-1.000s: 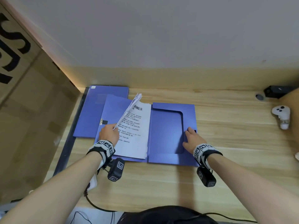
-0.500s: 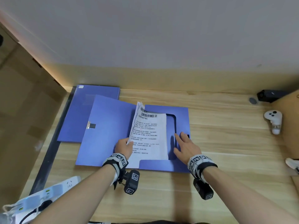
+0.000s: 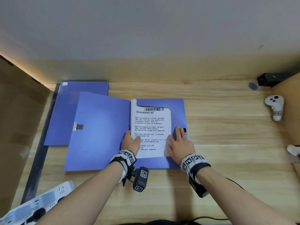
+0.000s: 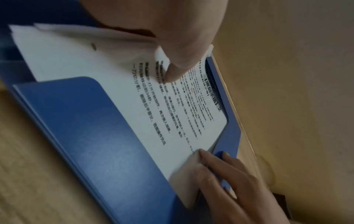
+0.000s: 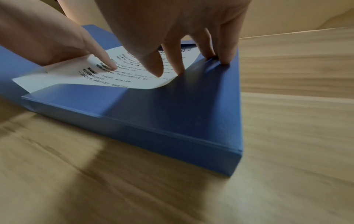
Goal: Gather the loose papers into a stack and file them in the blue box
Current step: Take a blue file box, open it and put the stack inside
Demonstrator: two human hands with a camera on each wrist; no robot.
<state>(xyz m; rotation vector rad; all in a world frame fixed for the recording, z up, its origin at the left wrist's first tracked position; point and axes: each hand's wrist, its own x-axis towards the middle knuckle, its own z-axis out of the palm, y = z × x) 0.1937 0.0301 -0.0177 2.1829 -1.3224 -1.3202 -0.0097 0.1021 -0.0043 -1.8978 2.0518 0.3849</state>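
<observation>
Near the middle of the head view, the blue box [image 3: 177,114] lies open on the wooden desk [image 3: 227,143], its lid [image 3: 100,132] folded out flat to the left. Inside the box sits the stack of papers [image 3: 151,127], printed side up — its right and far edges tucked under the box's inner flap, its lower right corner curling up over that flap.

At the stack's left edge the left hand [image 3: 130,142] holds the sheets, thumb on the top page and fingers under the edge, so it is clamped on the papers. To the right of it the right hand [image 3: 180,144] has its fingers spread and fairly straight, tips pressing down — thumb and two fingers on the page, two on the blue flap beside a small black clasp [image 3: 184,130].

Behind the lid, at upper left, lies a second blue folder [image 3: 65,114]. A white power strip [image 3: 40,202] shows at lower left, a white controller [image 3: 275,106] at far right, and a black device [image 3: 267,79] in the upper right corner.
</observation>
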